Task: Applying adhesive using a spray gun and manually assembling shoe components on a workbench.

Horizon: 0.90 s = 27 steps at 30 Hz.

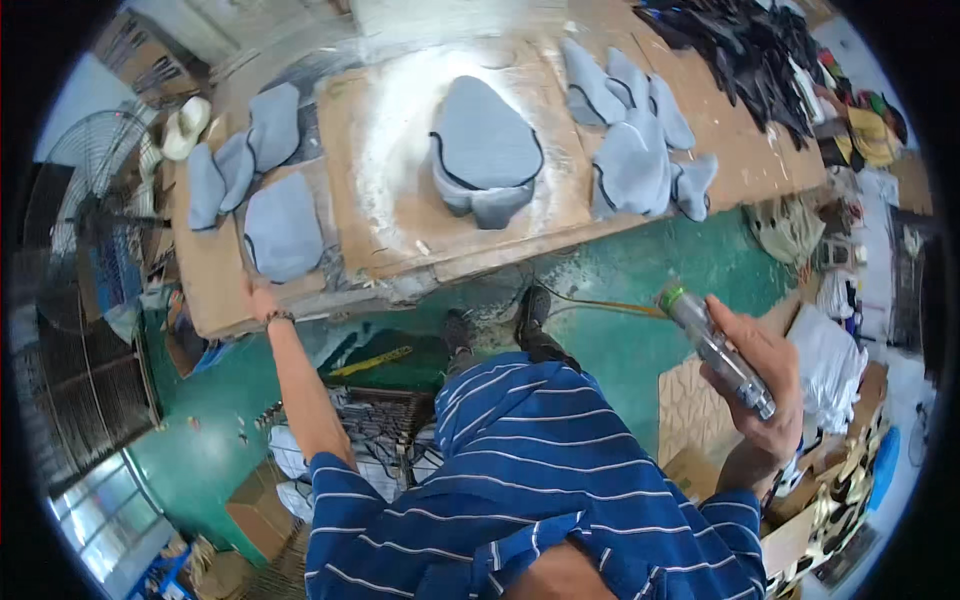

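Note:
My right hand (765, 375) is closed around a silvery cylindrical tool (715, 350) with a green end, held off the table's right front edge; its exact kind is unclear. My left hand (262, 302) reaches to the table's left front edge, fingers stretched out against the cardboard and holding nothing visible. Nearest to it lies a grey fabric piece (284, 228) with dark edging. At the middle of the table, a rounded grey piece (488, 135) rests on other grey pieces (490, 205), on a cardboard sheet (365, 240) whitened around them.
More grey pieces lie at the table's left (272, 125) and right (635, 165). A heap of black material (745, 55) covers the far right. A yellowish hose (610, 305) runs over the green floor (610, 350). A large fan (95, 170) stands left.

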### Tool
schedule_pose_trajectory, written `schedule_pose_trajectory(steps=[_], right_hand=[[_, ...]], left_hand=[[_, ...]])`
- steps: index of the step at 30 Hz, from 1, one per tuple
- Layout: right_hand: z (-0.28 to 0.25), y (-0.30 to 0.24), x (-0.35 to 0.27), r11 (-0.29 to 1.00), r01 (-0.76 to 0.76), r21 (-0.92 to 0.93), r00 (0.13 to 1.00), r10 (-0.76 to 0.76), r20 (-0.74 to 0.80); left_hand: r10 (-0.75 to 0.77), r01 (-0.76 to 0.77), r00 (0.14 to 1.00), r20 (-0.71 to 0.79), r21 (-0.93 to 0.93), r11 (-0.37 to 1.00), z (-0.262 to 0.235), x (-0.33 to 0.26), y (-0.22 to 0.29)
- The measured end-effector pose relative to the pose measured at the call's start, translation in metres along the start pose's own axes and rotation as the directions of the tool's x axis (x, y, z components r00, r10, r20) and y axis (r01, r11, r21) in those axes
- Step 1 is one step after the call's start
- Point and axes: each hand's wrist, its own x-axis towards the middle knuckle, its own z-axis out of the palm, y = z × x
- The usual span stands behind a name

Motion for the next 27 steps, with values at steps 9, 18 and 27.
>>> schedule_pose_trajectory(steps=[9, 18, 27], right_hand=[[-0.003, -0.008, -0.014, 0.991, -0.132, 0.007, 0.974, 0.131, -0.186], [-0.005, -0.022, -0.013, 0.993, -0.076, -0.093, 0.99, 0.064, -0.123], [0.024, -0.08, 0.016, 0.982, -0.069, -0.175, 0.979, 0.033, -0.2]], left_hand=[[-0.265, 0.253, 0.962, -0.07, -0.143, 0.957, 0.028, -0.19, 0.009], [-0.369, 0.381, 0.922, 0.12, -0.104, 0.919, 0.013, -0.327, -0.051], [-0.429, 0.461, 0.877, 0.218, -0.123, 0.879, 0.008, -0.33, -0.054]])
